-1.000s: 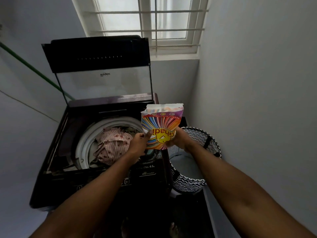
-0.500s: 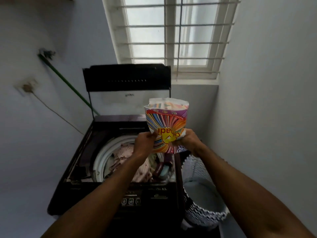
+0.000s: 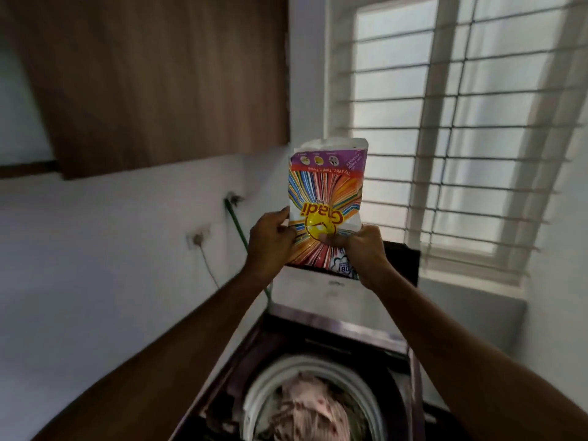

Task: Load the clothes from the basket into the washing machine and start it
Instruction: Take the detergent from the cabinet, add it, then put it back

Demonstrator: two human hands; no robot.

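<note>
I hold a colourful detergent packet (image 3: 327, 198) upside down, raised in front of the window. My left hand (image 3: 270, 240) grips its left edge and my right hand (image 3: 361, 249) grips its lower right part. Below them stands the dark top-loading washing machine (image 3: 286, 338) with its lid (image 3: 404, 259) raised behind my hands. Inside its white drum ring (image 3: 359, 377) lie pinkish patterned clothes (image 3: 311, 409). The basket is out of view.
A wooden cabinet (image 3: 152, 81) hangs on the wall at the upper left. A barred window (image 3: 461, 128) fills the upper right. A green hose (image 3: 241, 237) and a wall socket with a cord (image 3: 199, 238) sit on the white wall left of the machine.
Both hands have lifted the packet higher, from above the drum to window height. My view has tilted up, so the basket dropped out of sight and the cabinet came in.
</note>
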